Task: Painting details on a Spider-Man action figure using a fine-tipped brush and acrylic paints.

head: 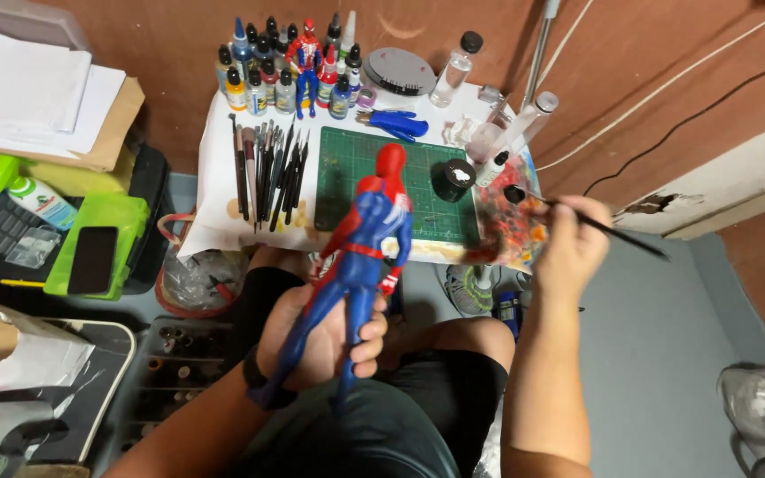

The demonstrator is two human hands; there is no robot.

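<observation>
Left hand (325, 341) is wrapped around the legs of a red-and-blue action figure (367, 248), held upright above the lap. Right hand (568, 243) pinches a thin brush (608, 228), its tip at the stained palette (515, 212). Judged step: loading paint; steady transfer to the figure follows. Dropper bottles (263, 84) hold coloured paints; a black jar (454, 180) shows white inside.

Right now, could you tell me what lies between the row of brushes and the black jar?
In the head view, the green cutting mat lies between the brushes and the black jar.
</observation>
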